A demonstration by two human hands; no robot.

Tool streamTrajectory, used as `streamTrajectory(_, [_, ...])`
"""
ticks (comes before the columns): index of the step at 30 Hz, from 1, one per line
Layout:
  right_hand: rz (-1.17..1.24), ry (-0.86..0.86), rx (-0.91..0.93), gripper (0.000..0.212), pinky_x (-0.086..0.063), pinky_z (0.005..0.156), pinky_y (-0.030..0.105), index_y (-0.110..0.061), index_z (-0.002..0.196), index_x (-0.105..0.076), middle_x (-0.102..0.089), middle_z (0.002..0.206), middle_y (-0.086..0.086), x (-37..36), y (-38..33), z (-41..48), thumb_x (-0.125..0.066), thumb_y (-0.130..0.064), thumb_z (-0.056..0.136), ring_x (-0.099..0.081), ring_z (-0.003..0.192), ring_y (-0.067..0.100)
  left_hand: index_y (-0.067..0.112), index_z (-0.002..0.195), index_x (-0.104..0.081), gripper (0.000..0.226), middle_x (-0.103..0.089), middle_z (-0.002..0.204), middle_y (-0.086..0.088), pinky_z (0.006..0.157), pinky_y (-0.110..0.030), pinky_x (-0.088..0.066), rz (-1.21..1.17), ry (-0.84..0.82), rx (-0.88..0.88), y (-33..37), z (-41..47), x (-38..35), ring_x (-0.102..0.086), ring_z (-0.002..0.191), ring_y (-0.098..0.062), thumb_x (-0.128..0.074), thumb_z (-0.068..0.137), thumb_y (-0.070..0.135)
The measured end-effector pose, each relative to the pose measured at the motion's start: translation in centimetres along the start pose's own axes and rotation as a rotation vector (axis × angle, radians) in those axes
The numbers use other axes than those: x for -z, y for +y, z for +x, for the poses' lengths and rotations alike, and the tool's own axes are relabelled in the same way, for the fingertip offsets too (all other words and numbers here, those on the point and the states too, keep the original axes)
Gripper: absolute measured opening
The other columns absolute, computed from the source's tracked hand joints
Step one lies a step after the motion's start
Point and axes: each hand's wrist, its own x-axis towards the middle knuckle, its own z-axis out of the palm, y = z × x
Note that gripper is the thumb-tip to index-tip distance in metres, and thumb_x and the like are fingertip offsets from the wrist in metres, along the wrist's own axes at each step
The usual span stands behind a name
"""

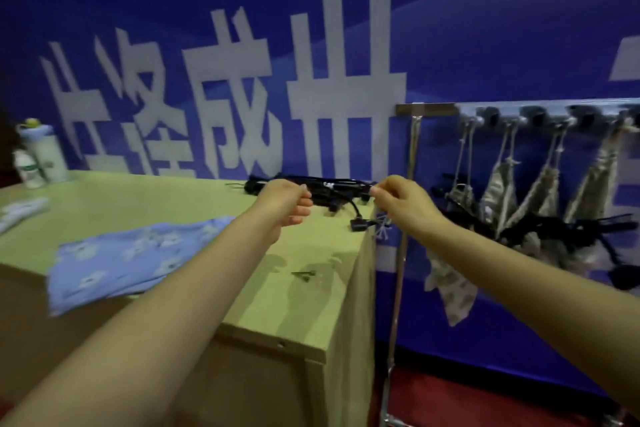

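My right hand point(401, 204) is held out past the table's far right corner and pinches a thin pale string point(380, 218) between thumb and fingertips. A small pale patterned piece point(382, 236) dangles below that hand, blurred. My left hand point(287, 206) hovers over the green table top point(173, 204), its fingers loosely curled toward the right hand; I see nothing in it. Just behind both hands a bundle of black cables or hangers point(332, 189) lies on the table, one plug end point(356, 224) near the corner.
A blue flowered cloth point(131, 260) lies on the table at left, and white bottles point(40, 159) stand at its far left. A metal rack point(429, 109) stands to the right with several grey drawstring bags point(498, 191) and black hangers point(561, 229). A blue banner wall is behind.
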Motion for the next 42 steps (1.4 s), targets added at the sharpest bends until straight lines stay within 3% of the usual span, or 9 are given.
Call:
streamTrajectory(6, [-0.109,-0.172,0.065,0.019,-0.046,0.078,0.024,-0.015,0.108,-0.062,-0.058,0.099,-0.005,-8.3,-2.6,-2.8,-0.056,-0.024,0.093,-0.056,0.092,0.011,0.012,0.069,-0.054,0.024,-0.054,0.067,-0.006,0.049,-0.020,-0.035,0.151,0.165,0.021,-6.6,-0.5,8.2,-0.045,0.054,-0.014,-0.052,0.092,0.009])
streamTrajectory(11, [-0.237,-0.231,0.009,0.020,-0.043,0.065,0.016,-0.018,0.106,-0.059,-0.056,0.096,-0.005,-10.9,-0.6,-3.9,-0.063,-0.027,0.088,-0.054,0.084,0.007,0.012,0.078,-0.061,0.012,-0.053,0.063,0.002,0.043,-0.010,-0.036,0.307,0.043,-0.006,-10.3,-0.3,8.0,-0.046,0.049,-0.005,-0.058,0.090,0.010])
streamTrajectory(14, [-0.268,-0.237,-0.008,0.020,-0.042,0.065,0.016,-0.018,0.102,-0.059,-0.056,0.092,-0.005,-11.6,0.3,-4.4,-0.066,-0.028,0.086,-0.054,0.082,0.008,0.014,0.087,-0.066,0.003,-0.061,0.079,-0.001,0.064,-0.020,-0.043,0.323,0.000,-0.036,-11.9,0.0,5.9,-0.052,0.066,-0.010,-0.063,0.086,0.012])
streamTrajectory(21, [-0.361,-0.184,0.020,0.016,-0.044,0.066,0.017,-0.018,0.096,-0.059,-0.057,0.089,-0.004,-12.9,0.8,-5.0,-0.065,-0.029,0.086,-0.054,0.080,0.009,0.026,0.072,-0.062,0.013,-0.057,0.067,0.005,0.072,-0.032,-0.051,0.402,0.060,-0.046,-14.0,1.3,3.6,-0.056,0.070,-0.018,-0.069,0.079,0.018])
streamTrajectory(26, [-0.383,-0.170,0.047,0.009,-0.046,0.069,0.019,-0.020,0.088,-0.057,-0.056,0.090,-0.004,-13.7,0.9,-5.0,-0.062,-0.028,0.088,-0.054,0.080,0.010,0.030,0.068,-0.063,0.012,-0.061,0.068,0.010,0.067,-0.025,-0.046,0.524,0.120,-0.068,-14.0,1.1,3.2,-0.062,0.076,-0.016,-0.068,0.078,0.024])
streamTrajectory(31, [-0.410,-0.210,0.042,0.010,-0.051,0.076,0.024,-0.017,0.096,-0.060,-0.059,0.094,-0.002,-13.9,0.3,-4.9,-0.056,-0.025,0.092,-0.057,0.085,0.013,0.027,0.064,-0.061,0.020,-0.065,0.073,0.006,0.072,-0.029,-0.050,0.456,0.096,-0.090,-13.9,0.8,3.5,-0.061,0.077,-0.016,-0.064,0.081,0.017])
streamTrajectory(37, [-0.211,-0.155,0.041,0.006,-0.050,0.065,0.019,-0.017,0.096,-0.058,-0.058,0.084,-0.006,-15.1,-2.3,-3.7,-0.056,-0.020,0.093,-0.058,0.075,0.007,0.016,0.080,-0.053,0.012,-0.052,0.070,0.007,0.070,-0.034,-0.046,0.441,0.409,-0.221,-11.4,1.1,7.6,-0.055,0.077,-0.020,-0.059,0.089,0.022])
streamTrajectory(40, [-0.123,-0.128,-0.004,0.007,-0.056,0.069,0.032,-0.012,0.093,-0.061,-0.064,0.085,0.001,-16.1,-3.7,-2.9,-0.060,-0.018,0.089,-0.062,0.078,0.016,0.011,0.089,-0.049,0.025,-0.057,0.090,-0.005,0.070,-0.037,-0.043,0.583,0.614,-0.175,-11.7,1.8,10.6,-0.058,0.094,-0.030,-0.062,0.087,0.033])
streamTrajectory(42, [-0.090,-0.126,-0.018,0.009,-0.056,0.075,0.039,-0.010,0.093,-0.062,-0.065,0.087,0.004,-16.8,-4.3,-2.7,-0.061,-0.017,0.088,-0.062,0.081,0.019,0.006,0.102,-0.053,0.040,-0.059,0.107,-0.013,0.078,-0.041,-0.046,0.680,0.578,-0.058,-12.7,2.7,11.9,-0.056,0.105,-0.034,-0.064,0.083,0.040])
